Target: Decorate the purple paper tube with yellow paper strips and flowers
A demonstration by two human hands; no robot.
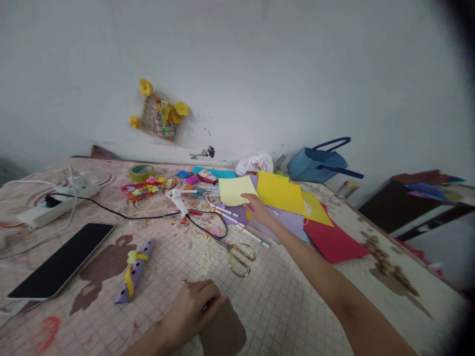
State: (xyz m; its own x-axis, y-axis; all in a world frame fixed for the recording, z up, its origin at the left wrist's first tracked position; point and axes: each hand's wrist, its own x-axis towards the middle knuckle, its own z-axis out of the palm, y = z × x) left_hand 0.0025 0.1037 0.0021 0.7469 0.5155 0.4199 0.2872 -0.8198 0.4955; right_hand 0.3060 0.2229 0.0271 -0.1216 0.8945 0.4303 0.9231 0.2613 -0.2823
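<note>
In the head view, the right hand (259, 210) lay extended with its fingers together, not clamped. The fingertips (245, 197) touched the lower edge of a pale yellow rectangular paper sheet (235, 191), whose long axis ran roughly across the view. That sheet lay directly ahead of the fingers and overlapped a bright yellow card sheet (280, 193). The left hand (191, 311), farther from the sheet, was curled with its fingers together on a brown paper piece (224, 331); any clamping could not be determined. Gold-handled metal scissors (241, 258) lay nearer the viewer than the right fingers, beside a white felt-tip marker (252, 236). A white hot-glue gun (179, 201) lay beyond the left fingers.
</note>
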